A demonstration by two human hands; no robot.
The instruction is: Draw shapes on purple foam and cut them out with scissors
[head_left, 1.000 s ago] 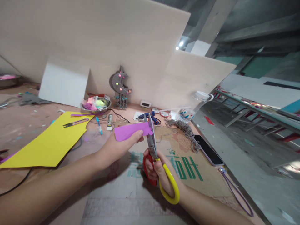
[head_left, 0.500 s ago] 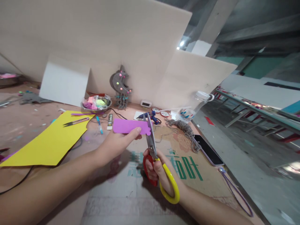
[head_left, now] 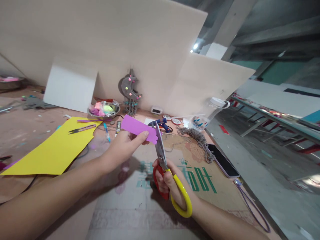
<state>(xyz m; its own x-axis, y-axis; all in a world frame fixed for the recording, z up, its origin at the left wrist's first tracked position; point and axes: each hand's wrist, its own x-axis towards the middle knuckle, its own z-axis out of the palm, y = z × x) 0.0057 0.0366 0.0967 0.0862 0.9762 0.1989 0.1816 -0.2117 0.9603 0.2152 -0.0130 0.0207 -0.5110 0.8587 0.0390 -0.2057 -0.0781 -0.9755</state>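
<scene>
My left hand pinches a purple foam strip between thumb and fingers, holding it above the table with its scalloped right end tilted down. My right hand grips scissors with red and yellow handles, fingers through the loops. The blades point up and away, and their tips meet the strip's scalloped end.
A yellow sheet with small snips lies at left. A metal bowl of coloured bits, a moon ornament, a glue gun, twine, a phone and a plastic bottle stand around. Cardboard covers the table; its edge runs at right.
My left hand has turned the purple strip, raising its left end and dropping the scalloped end at the blades. The scissors have stayed nearly in place.
</scene>
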